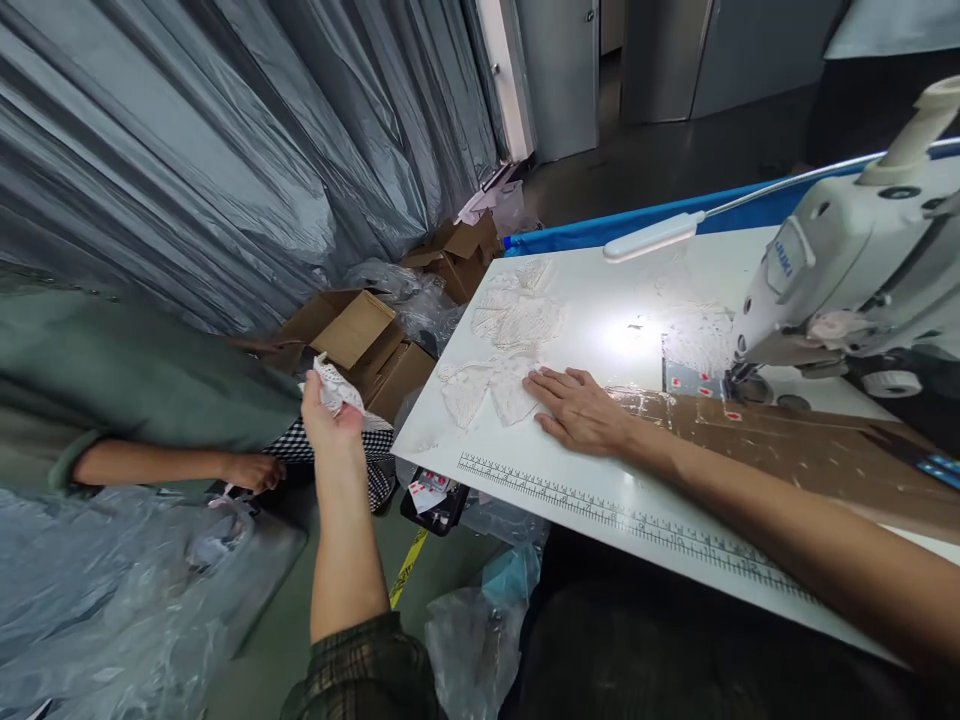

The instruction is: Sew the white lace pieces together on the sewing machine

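Note:
My left hand (331,420) is raised off the table's left edge, its fingers closed on a small piece of white lace fabric (339,388). Flat on the white tabletop rests my right hand (581,408), fingers stretched out, the fingertips touching the edge of a white fabric bow (487,390). Behind that bow lies another pale, textured fabric piece (521,310). To the right of my right hand stands a white sewing machine (810,250), with a patterned fabric piece (701,345) beside its needle area.
A printed ruler (600,510) runs along the table's front edge. A lamp (652,238) hangs over the table. At left, a person in a green top (150,380) is close to my left hand. Cardboard boxes (352,330) and plastic bags (480,630) are on the floor.

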Demonstrator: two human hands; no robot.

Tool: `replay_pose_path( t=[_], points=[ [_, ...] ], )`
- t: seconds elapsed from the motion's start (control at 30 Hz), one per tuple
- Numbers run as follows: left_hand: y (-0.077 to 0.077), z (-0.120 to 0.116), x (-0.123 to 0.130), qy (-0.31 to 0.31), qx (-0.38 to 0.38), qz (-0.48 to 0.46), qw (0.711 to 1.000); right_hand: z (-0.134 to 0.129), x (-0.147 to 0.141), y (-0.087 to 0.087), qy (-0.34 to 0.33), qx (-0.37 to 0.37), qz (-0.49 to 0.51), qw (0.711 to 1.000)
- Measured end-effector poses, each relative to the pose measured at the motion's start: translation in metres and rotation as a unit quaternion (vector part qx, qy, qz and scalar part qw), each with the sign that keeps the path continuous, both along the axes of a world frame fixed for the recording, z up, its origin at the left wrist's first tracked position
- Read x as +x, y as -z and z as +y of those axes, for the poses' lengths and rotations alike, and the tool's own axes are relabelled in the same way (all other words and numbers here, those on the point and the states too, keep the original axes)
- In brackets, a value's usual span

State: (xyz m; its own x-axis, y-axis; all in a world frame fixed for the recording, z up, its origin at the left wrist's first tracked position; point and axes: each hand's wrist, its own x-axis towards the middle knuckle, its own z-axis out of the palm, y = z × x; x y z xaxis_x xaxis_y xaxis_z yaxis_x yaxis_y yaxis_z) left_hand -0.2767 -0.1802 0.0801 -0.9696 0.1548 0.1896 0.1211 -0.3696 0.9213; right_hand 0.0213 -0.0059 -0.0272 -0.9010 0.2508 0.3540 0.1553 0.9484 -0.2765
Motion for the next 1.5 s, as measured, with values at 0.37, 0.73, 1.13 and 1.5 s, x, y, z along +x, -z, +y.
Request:
replay_pose_path(
  t=[0.37, 0.73, 1.13, 1.5],
  points=[
    [0.014, 0.034, 0.229, 0.497, -0.186, -0.042, 0.846, -0.021, 0.105, -0.054, -0.087, -0.411, 0.016, 0.908],
    [0.03, 0.078, 0.248, 0.563, -0.332, 0.265, 0.709, -0.009, 0.207, -0.055, -0.008, -0.595, -0.073, 0.8],
    [0.066, 0.169, 0.233, 0.491, -0.249, 0.584, 0.597, 0.046, 0.205, -0.053, 0.339, -0.208, -0.123, 0.909],
    [0.075, 0.155, 0.238, 0.533, -0.234, 0.65, 0.489, 0.042, 0.216, -0.033, 0.339, -0.205, -0.088, 0.914]
  ],
)
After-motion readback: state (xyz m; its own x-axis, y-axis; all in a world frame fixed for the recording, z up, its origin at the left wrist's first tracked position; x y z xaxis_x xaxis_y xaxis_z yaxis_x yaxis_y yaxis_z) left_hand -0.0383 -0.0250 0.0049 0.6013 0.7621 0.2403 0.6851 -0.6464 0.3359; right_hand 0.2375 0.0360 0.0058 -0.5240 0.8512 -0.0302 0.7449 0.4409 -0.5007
